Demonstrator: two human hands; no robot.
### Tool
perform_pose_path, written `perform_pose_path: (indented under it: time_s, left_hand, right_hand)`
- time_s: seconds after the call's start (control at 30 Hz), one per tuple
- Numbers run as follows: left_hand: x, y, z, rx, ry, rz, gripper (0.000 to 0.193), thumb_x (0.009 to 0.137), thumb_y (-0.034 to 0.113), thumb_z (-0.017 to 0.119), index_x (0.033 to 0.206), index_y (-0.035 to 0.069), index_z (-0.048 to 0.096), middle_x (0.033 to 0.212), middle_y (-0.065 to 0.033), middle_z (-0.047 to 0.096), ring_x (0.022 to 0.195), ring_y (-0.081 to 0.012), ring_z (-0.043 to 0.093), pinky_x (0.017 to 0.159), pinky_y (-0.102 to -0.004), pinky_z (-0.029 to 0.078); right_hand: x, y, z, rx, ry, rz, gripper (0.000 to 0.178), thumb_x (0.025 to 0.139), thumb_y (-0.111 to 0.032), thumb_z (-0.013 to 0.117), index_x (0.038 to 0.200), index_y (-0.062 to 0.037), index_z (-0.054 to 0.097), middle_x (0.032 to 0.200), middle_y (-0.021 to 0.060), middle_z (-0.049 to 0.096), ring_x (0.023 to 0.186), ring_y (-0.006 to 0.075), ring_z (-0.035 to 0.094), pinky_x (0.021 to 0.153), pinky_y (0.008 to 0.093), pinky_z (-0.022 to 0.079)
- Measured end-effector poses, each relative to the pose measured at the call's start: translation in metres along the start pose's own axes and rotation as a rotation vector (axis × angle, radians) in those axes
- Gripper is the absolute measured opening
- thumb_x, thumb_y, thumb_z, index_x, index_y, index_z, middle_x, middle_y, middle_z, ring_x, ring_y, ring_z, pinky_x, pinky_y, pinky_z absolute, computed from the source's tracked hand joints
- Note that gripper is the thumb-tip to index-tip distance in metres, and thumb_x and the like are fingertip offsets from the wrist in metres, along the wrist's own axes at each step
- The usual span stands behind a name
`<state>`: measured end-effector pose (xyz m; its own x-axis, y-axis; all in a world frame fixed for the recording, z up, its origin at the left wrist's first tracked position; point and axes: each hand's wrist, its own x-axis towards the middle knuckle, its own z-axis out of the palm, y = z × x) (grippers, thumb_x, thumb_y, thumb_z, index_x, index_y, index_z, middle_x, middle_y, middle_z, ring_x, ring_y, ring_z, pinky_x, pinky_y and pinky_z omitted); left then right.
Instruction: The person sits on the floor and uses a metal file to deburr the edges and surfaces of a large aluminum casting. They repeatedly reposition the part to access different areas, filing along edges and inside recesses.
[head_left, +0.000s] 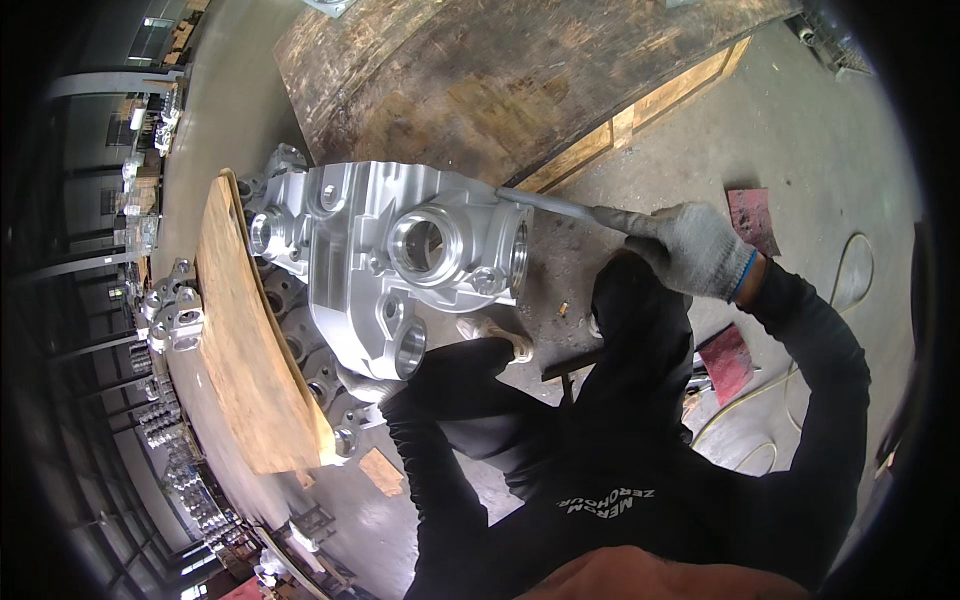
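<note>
- My right grip (692,248) clasps a grey bar (560,206), tip at the hollow casting (350,280).
- My left grip (364,388) is mostly hidden; I can't tell its state.

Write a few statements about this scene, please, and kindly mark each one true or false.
1. The right hand wears a grey glove. True.
2. The right hand holds a hammer. False: it holds a file.
3. The file's far end is at the right side of the silver metal casting. True.
4. The left hand is in full view. False: the left hand is mostly hidden by the casting.
5. Red sheets lie on the floor at the picture's right. True.
</note>
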<state>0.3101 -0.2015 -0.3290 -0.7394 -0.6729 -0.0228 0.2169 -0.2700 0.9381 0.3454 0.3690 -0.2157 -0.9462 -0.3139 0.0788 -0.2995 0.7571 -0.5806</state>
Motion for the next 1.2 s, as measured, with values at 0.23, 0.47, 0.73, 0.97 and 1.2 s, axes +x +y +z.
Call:
perform_pose_path:
  time_s: [0.23,0.47,0.73,0.97,1.2]
  left_hand:
    - [-0.007,0.009,0.015,0.186,0.036,0.033,0.055,0.103,0.037,0.051,0.142,-0.001,0.055,0.140,-0.0157,0.060,0.125,-0.0312,0.061,0.107,-0.0458,0.050]
    - [-0.013,0.015,0.021,0.007,0.046,-0.043,0.047,0.103,0.031,0.048,0.135,-0.001,0.058,0.133,-0.0146,0.061,0.120,-0.0295,0.063,0.104,-0.0438,0.050]
    - [-0.005,0.007,0.014,-0.028,0.028,0.005,0.055,0.103,0.036,0.052,0.142,-0.002,0.055,0.139,-0.0155,0.061,0.125,-0.0327,0.061,0.107,-0.0475,0.051]
    - [-0.011,0.012,0.023,-0.001,0.055,-0.070,0.054,0.101,0.037,0.050,0.139,-0.001,0.056,0.135,-0.0152,0.061,0.123,-0.0323,0.062,0.104,-0.0473,0.052]
    - [-0.019,0.020,0.040,-0.012,0.107,-0.097,0.050,0.102,0.033,0.046,0.136,-0.002,0.058,0.134,-0.0152,0.061,0.122,-0.0312,0.062,0.102,-0.0458,0.052]
  right_hand:
    - [0.018,-0.025,-0.013,-0.007,-0.003,-0.004,0.052,0.095,-0.020,0.066,0.146,-0.0233,0.058,0.084,0.0170,0.071,0.076,0.0380,0.070,0.069,0.0480,0.057]
    - [0.017,-0.014,0.003,0.014,0.017,0.008,0.051,0.095,-0.014,0.067,0.145,-0.0203,0.059,0.077,0.0154,0.067,0.073,0.0362,0.069,0.066,0.0467,0.055]
    - [0.018,-0.004,0.015,0.028,-0.026,0.048,0.057,0.094,-0.009,0.067,0.148,-0.0209,0.056,0.079,0.0166,0.067,0.073,0.0371,0.068,0.066,0.0470,0.054]
    - [0.025,-0.001,0.016,-0.046,0.018,-0.052,0.057,0.094,-0.019,0.068,0.149,-0.0268,0.055,0.077,0.0144,0.069,0.068,0.0341,0.070,0.068,0.0456,0.057]
    - [0.034,-0.013,0.006,-0.115,0.085,-0.103,0.057,0.097,-0.019,0.065,0.152,-0.0279,0.052,0.080,0.0161,0.069,0.071,0.0333,0.070,0.068,0.0444,0.057]
